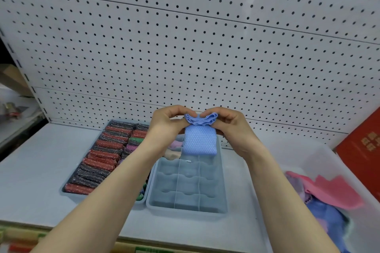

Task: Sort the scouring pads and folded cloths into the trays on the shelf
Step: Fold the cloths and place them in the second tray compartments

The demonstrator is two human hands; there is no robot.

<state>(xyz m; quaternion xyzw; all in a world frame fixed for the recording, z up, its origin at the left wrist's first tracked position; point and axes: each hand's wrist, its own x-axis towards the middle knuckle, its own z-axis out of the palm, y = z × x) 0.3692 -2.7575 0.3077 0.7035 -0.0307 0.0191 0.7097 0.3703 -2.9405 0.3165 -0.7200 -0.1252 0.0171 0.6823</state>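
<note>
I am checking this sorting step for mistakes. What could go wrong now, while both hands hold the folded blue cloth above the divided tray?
1. The left hand and right hand pinch only the top edge of the blue cloth, so it may unfold or slip.
2. The divided tray has narrow compartments; the cloth could land across a divider.

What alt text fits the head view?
Both hands, left hand and right hand, pinch a folded blue cloth by its top edge above a divided grey tray on a shelf. A tray of scouring pads sits left; loose cloths lie right.
</note>
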